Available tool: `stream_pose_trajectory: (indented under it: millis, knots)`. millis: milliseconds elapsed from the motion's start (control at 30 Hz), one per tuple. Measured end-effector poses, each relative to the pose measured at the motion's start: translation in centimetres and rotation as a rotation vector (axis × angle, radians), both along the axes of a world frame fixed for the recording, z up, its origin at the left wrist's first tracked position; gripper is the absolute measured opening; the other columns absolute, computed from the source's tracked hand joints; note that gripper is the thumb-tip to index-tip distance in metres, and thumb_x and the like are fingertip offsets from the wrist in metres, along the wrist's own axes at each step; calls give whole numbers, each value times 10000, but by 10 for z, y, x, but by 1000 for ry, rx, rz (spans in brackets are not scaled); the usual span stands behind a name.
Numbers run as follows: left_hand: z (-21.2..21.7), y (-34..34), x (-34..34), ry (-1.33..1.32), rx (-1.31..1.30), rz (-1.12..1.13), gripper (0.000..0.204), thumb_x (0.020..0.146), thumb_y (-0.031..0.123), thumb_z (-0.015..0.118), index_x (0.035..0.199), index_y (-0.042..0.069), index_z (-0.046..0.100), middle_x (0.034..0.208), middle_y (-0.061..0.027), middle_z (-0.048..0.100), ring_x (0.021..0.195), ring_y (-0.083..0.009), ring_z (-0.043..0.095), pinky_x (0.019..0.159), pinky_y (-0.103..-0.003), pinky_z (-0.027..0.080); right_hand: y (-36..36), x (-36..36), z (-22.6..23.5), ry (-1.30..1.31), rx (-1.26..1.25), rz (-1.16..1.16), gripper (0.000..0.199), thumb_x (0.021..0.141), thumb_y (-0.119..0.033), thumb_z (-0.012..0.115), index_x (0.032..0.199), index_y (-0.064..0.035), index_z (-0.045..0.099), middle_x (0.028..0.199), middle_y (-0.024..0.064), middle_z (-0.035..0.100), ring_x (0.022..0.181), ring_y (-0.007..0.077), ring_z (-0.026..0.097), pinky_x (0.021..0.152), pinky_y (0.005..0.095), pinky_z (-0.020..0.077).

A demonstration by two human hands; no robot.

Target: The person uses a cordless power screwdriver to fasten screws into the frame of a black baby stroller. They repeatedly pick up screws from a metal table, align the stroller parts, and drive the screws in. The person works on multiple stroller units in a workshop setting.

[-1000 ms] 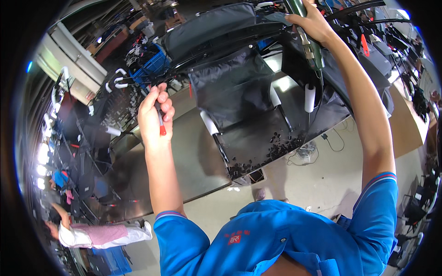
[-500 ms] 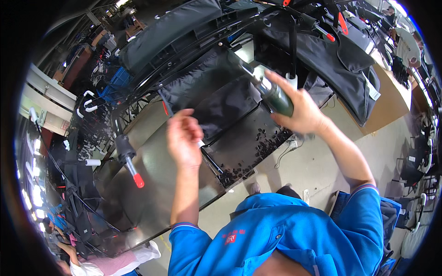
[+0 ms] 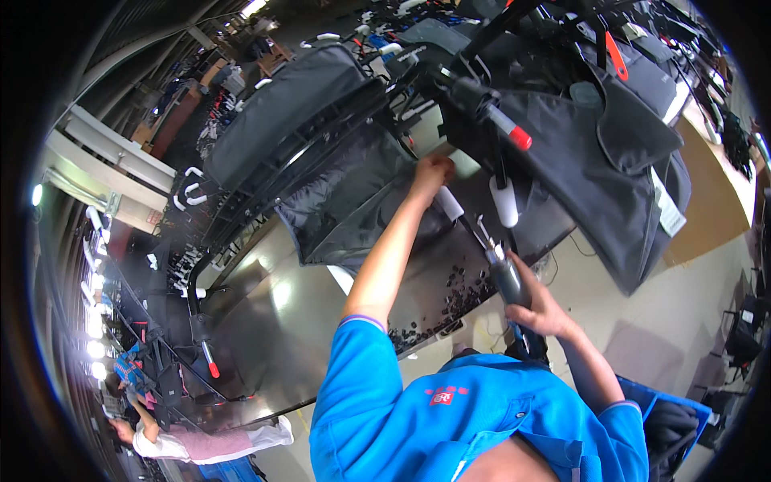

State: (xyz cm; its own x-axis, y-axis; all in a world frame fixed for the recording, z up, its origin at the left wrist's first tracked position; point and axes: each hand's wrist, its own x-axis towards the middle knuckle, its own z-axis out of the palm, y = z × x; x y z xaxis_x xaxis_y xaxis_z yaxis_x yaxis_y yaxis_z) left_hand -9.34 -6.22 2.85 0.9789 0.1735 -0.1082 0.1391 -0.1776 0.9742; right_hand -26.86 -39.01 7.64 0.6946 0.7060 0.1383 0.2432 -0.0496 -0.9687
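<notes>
My left hand reaches forward over the table, fingers closed around the top of a white-capped frame tube against black fabric seating. My right hand is low near the table edge. It grips a grey-green power screwdriver whose bit points up toward the tube. A second white-capped leg hangs just right of the tube. The black folded frame with fabric fills the space above both hands.
A shiny metal tabletop carries several small black parts near its front edge. Red-tipped handles stick out. A co-worker bends at lower left. A brown surface and a blue crate are at right.
My right hand came down from high overhead with the screwdriver to the table edge. My left hand let go of a red-tipped piece, then reached forward and closed on the tube.
</notes>
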Motion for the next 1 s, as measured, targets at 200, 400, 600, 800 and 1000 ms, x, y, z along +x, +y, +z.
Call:
stream_pose_trajectory:
  millis: [200, 400, 600, 800, 1000]
  knots:
    - [-25, 62, 64, -531, 559, 886, 499, 860, 48, 546, 1321, -103, 431, 1281, -360, 511, 1192, -484, 497, 1049, -442, 375, -13, 28, -5, 62, 4, 104, 967, 811, -272, 679, 1560, -17, 121, 1477, 248, 396, 1356, 304, 426, 1105, 356, 321]
    - [-25, 49, 61, -606, 310, 868, 663, 855, -5, 597, 1462, -16, 332, 1324, -225, 518, 1221, -309, 510, 1089, -365, 336, 13, 48, -25, 72, 10, 78, 991, 801, -287, 683, 1561, -15, 106, 1478, 257, 384, 1360, 312, 416, 1111, 362, 311]
    - [-20, 56, 85, -600, 66, 872, 565, 846, -8, 584, 1383, -11, 408, 1276, -185, 543, 1172, -271, 535, 1043, -368, 383, 52, 44, -34, 203, 66, 4, 982, 780, -205, 697, 1553, 4, 128, 1506, 229, 342, 1382, 292, 359, 1138, 378, 258]
    - [-55, 33, 115, -551, -2, 919, 341, 901, 98, 568, 1225, -7, 541, 1163, -153, 614, 1081, -260, 587, 986, -378, 436, 59, 38, -37, -4, -25, -133, 913, 824, -157, 671, 1555, -12, 144, 1610, 219, 171, 1484, 291, 206, 1200, 370, 168]
    - [-70, 91, 156, -630, -1804, -137, 304, 1001, 246, 498, 1178, 22, 602, 1208, -118, 634, 1130, -257, 584, 1060, -399, 386, 50, 32, -30, -89, 29, -165, 937, 839, -259, 647, 1573, -74, 94, 1612, 192, 192, 1438, 315, 319, 1148, 389, 291]
